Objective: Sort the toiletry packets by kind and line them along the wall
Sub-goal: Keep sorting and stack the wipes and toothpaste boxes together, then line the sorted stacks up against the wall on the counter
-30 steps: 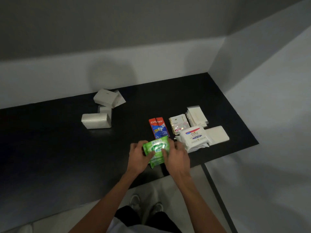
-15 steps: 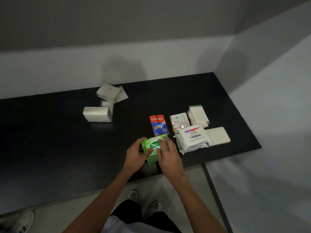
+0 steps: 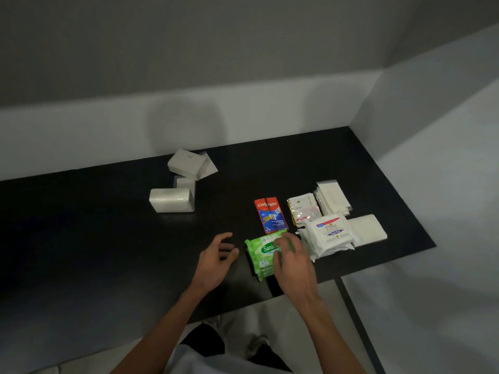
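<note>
Black table (image 3: 81, 238) pushed into a corner, pale wall (image 3: 81, 130) along its far edge. Looks roughly mid-task, by judgement.

Seemingly grouped by kind already on the right side:
- red Colgate sachets (image 3: 270, 215) side by side
- gold Dove sachets (image 3: 301, 211) just right of them
- clear sleeves (image 3: 333, 197) stacked further right
- white Dove wipes (image 3: 328, 233) piled in front of those
- flat white packet (image 3: 368, 229) just beside that pile

Green wipes packs (image 3: 260, 252) stacked near the front edge, just in front of the Colgate sachets and just left of the Dove wipes.

Less tidy on the left: white wrapped packs (image 3: 171, 200), one tilted near the wall, a smaller one below it, the largest lying flat nearer the front.

Not yet lined along the wall. Right-hand groups all well apart from it. Probably left to do: gathering the white wrapped packs, then moving every group back into one row.

Green wipes packs up close: bright green soft film, white "Sanic…" logo partly covered, "15" printed low on the left, several packs slightly fanned, lying flat and turned a little off square.

Left hand (image 3: 216, 259) relaxed and empty, fingers loosely curled, just left of the green stack and apart from it. Right hand (image 3: 293, 261) motion-blurred, fingers spread fairly straight over the stack's right half, gripping nothing. Touching or hovering, cannot tell.
</note>
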### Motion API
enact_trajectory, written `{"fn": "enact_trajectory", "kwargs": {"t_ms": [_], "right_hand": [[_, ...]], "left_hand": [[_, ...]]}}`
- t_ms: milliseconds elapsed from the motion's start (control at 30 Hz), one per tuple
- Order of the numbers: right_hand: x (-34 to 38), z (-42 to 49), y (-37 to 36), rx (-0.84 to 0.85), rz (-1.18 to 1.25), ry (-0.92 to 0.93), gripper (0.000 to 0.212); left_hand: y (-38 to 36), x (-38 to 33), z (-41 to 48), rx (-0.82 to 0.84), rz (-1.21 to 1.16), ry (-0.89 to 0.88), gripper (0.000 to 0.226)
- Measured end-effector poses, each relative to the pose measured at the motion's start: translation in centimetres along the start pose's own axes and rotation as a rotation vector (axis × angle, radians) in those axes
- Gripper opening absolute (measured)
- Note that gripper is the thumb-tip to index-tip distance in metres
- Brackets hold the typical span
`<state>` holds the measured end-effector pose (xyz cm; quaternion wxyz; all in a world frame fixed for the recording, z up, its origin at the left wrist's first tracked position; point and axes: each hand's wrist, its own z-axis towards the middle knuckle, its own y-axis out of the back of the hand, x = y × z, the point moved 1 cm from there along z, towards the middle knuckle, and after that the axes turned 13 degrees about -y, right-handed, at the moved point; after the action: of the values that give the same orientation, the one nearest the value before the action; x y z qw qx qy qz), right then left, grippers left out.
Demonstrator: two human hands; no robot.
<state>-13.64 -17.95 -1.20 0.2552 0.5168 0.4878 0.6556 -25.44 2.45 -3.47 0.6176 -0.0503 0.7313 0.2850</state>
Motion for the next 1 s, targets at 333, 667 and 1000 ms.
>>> {"fn": "enact_trajectory", "kwargs": {"t_ms": [333,667,1000], "right_hand": [[12.4,4.7,-3.0,0.106,0.282,-0.092,0.027],[22.3,10.1,-12.0,0.419,0.376,-0.268,0.073],[23.1,10.9,-13.2,0.396,0.496,-0.264,0.062]], "left_hand": [[15.0,0.2,4.8,-0.351,0.297,-0.121,0.031],[19.9,6.6,10.9,-0.243,0.259,0.100,0.086],[21.3,6.0,12.4,-0.025,0.158,0.052,0.063]]}}
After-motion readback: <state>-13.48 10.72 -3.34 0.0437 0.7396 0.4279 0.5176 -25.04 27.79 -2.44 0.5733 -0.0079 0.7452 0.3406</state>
